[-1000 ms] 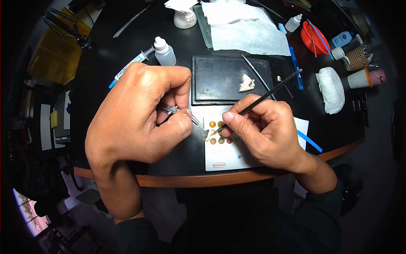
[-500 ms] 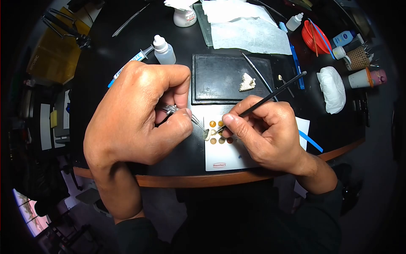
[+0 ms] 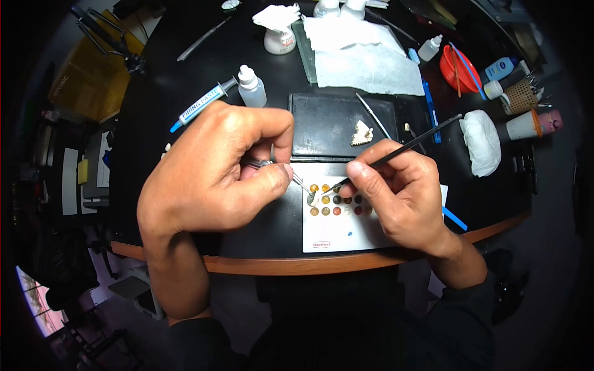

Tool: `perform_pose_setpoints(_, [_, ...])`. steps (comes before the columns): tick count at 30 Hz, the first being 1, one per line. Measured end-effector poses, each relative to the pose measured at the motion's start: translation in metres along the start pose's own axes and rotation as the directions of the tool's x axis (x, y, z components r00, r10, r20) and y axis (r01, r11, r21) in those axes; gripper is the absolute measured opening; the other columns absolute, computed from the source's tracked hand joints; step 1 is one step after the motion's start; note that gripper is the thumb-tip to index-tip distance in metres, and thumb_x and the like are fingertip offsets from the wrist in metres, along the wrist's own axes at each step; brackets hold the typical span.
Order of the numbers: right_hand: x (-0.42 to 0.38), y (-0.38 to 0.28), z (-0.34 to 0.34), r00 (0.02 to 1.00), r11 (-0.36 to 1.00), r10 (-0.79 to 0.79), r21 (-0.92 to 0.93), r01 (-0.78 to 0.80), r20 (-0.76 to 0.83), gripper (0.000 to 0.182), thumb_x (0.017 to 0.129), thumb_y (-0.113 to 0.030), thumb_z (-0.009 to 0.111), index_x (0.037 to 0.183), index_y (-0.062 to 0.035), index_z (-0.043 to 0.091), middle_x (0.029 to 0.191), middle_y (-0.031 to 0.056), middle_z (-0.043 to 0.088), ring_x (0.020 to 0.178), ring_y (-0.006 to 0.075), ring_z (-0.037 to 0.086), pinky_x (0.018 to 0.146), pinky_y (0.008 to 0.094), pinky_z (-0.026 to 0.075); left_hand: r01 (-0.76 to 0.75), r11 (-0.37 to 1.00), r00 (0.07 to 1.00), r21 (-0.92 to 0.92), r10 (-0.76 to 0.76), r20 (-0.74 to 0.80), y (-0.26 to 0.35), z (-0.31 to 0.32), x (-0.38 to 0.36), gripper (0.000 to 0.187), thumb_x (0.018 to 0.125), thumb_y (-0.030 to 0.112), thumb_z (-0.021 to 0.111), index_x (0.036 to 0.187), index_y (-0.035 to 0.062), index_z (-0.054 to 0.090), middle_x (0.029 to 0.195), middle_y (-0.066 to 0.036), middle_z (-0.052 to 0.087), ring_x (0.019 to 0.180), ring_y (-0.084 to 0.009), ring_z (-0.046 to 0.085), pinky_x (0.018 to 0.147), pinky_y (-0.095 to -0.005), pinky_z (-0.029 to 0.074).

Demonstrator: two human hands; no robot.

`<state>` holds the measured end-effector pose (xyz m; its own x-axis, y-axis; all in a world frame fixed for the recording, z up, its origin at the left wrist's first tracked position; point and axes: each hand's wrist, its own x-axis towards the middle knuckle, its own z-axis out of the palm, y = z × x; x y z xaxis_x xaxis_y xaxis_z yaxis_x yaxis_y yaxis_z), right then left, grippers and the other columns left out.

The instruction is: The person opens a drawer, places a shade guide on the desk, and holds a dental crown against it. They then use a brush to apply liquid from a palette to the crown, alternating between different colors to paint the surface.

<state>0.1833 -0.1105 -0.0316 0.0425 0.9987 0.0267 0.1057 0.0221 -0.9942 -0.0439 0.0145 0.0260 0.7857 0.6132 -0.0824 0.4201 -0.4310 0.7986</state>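
Note:
My left hand (image 3: 204,170) is closed around slim metal tweezers (image 3: 299,179), which point down to the right. At their tips is a small, pale tooth-like piece (image 3: 314,199), over the left columns of the white paint palette (image 3: 325,235). My right hand (image 3: 399,195) pinches a thin black-handled brush (image 3: 427,133) like a pen, its tip close to the right side of the pale piece. Round wells of yellow, brown, dark and reddish colour fill the palette's upper part, partly covered by my right hand.
Beyond my hands lies a black tray (image 3: 328,127) bearing a honeycomb-like cream piece (image 3: 362,133) and another brush (image 3: 373,115). A firing paste syringe (image 3: 201,108) and dropper bottle (image 3: 252,89) stand left. Crumpled white tissue (image 3: 481,145) and a red bowl (image 3: 458,68) are right.
The view has shifted slightly, so the table things sit a little lower. Both hands have moved a little right, and the pale piece now lies farther over the palette. Both grips stay the same.

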Motion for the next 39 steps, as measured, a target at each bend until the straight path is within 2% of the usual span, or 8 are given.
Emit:
perform_pose_setpoints(3, [0.000,-0.002,-0.007,0.999,0.990,-0.038,0.134,0.043,-0.038,0.011,0.104,-0.005,0.066,0.102,0.0047,0.068,0.088,0.0082,0.072,0.081,0.0098,0.073,0.071,0.0209,0.057,0.063,0.995,0.996,-0.078,-0.057,0.075,0.010,-0.007,-0.001,0.028,0.076,0.023,0.067,0.085,-0.0042,0.071,0.066,-0.007,0.059,0.065,-0.0142,0.058,0.064,-0.0300,0.044])
perform_pose_setpoints(4, [0.000,-0.009,-0.014,1.000,0.994,-0.021,0.110,0.021,-0.002,0.010,0.105,-0.005,0.065,0.103,0.0042,0.067,0.090,0.0070,0.069,0.084,0.0112,0.073,0.073,0.0223,0.058,-0.160,0.985,0.987,-0.058,0.162,0.026,-0.004,-0.002,-0.001,0.018,0.089,0.013,0.071,0.096,-0.0031,0.076,0.058,-0.006,0.059,0.050,-0.0114,0.050,0.051,-0.0285,0.038])
perform_pose_setpoints(8, [-0.002,-0.013,-0.022,0.997,0.993,-0.032,0.113,0.040,-0.067,0.008,0.103,-0.004,0.067,0.102,0.0029,0.065,0.089,0.0054,0.067,0.080,0.0089,0.070,0.073,0.0219,0.056,-0.126,0.990,0.985,-0.067,0.133,0.108,-0.005,-0.001,-0.002,0.025,0.094,0.018,0.074,0.113,0.0022,0.081,0.071,-0.010,0.072,0.058,-0.0137,0.060,0.057,-0.0285,0.045])
perform_pose_setpoints(12, [-0.006,-0.008,-0.030,0.962,0.962,-0.244,0.098,0.256,-0.119,0.014,0.096,-0.001,0.072,0.098,-0.0004,0.058,0.088,0.0064,0.066,0.076,0.0053,0.063,0.071,0.0213,0.053,-0.271,0.957,0.956,-0.100,0.280,0.090,-0.001,0.003,0.003,0.022,0.099,0.017,0.071,0.112,0.0026,0.081,0.087,-0.013,0.077,0.080,-0.0214,0.074,0.071,-0.0328,0.055])
perform_pose_setpoints(19, [-0.010,-0.006,-0.033,0.837,0.835,-0.531,0.084,0.544,-0.134,0.014,0.087,0.006,0.070,0.100,0.0035,0.066,0.093,0.0127,0.067,0.094,0.0151,0.064,0.080,0.0275,0.053,-0.357,0.934,0.934,-0.007,0.356,-0.032,-0.004,0.029,0.014,0.015,0.101,0.014,0.069,0.105,0.0036,0.079,0.079,-0.006,0.067,0.072,-0.0188,0.061,0.066,-0.0345,0.045])
perform_pose_setpoints(24, [-0.013,-0.014,-0.032,0.746,0.751,-0.660,-0.062,0.658,-0.083,0.016,0.084,0.006,0.062,0.100,0.0012,0.063,0.081,0.0127,0.072,0.097,0.0237,0.063,0.103,0.0487,0.052,-0.430,0.894,0.900,0.125,0.436,-0.023,0.004,0.035,0.019,0.015,0.103,0.016,0.065,0.102,0.0081,0.077,0.075,-0.003,0.059,0.075,-0.0192,0.056,0.078,-0.0361,0.040])
perform_pose_setpoints(28, [-0.015,-0.006,-0.028,0.658,0.660,-0.747,0.010,0.751,-0.098,0.020,0.077,0.009,0.073,0.093,-0.0019,0.067,0.084,0.0093,0.070,0.111,0.0341,0.068,0.092,0.0413,0.056,-0.470,0.878,0.881,0.090,0.473,-0.019,0.003,0.043,0.021,0.016,0.103,0.017,0.065,0.104,0.0109,0.079,0.073,0.000,0.054,0.076,-0.0180,0.052,0.083,-0.0369,0.035])
perform_pose_setpoints(39, [-0.018,-0.009,-0.026,0.627,0.628,-0.776,0.002,0.778,-0.073,0.029,0.068,0.016,0.073,0.087,-0.0037,0.063,0.085,0.0088,0.069,0.113,0.0334,0.068,0.096,0.0395,0.063,-0.525,0.847,0.845,0.082,0.531,-0.070,0.000,0.054,0.025,0.020,0.099,0.017,0.072,0.117,0.0185,0.082,0.071,0.004,0.049,0.079,-0.0138,0.050,0.091,-0.0349,0.031])
